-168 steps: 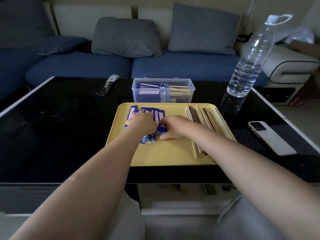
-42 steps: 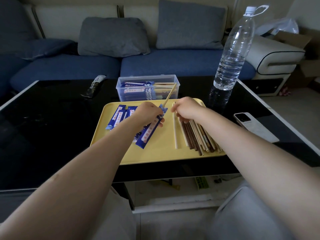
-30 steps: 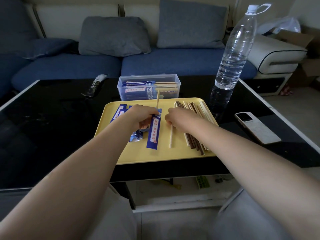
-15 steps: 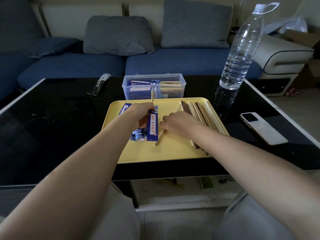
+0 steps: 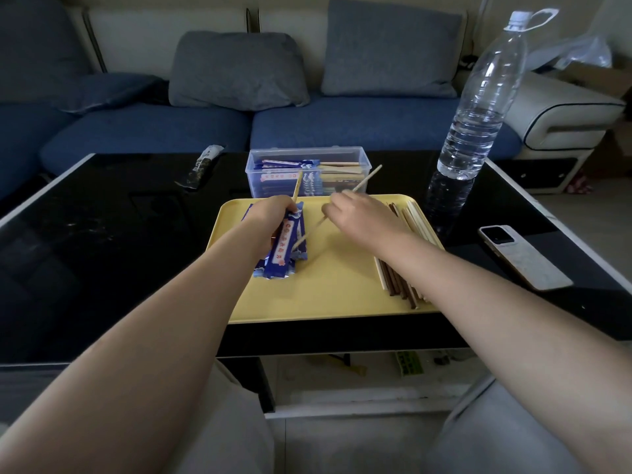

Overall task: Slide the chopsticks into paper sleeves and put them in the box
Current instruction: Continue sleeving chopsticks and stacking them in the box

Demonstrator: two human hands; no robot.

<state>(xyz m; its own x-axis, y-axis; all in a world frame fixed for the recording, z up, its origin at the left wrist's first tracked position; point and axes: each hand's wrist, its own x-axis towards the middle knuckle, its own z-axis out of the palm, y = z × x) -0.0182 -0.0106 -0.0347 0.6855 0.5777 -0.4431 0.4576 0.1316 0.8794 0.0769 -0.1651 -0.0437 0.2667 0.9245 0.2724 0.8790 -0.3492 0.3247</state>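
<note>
My left hand grips a blue paper sleeve over the yellow tray; one pale chopstick sticks up out of the sleeve's far end. My right hand pinches a second pale chopstick, held slantwise with its near tip against the sleeve. More blue sleeves lie under it on the tray. A pile of loose chopsticks lies on the tray's right side, partly hidden by my right forearm. The clear plastic box, holding several sleeved pairs, stands just behind the tray.
A tall water bottle stands at the back right of the black glass table. A white phone lies right of the tray. A small dark wrapper lies at the back left. A blue sofa sits behind.
My right hand has picked a second chopstick off the tray and raised it slantwise, with its near tip now at the sleeve. My left hand still holds the sleeve with the first chopstick in it.
</note>
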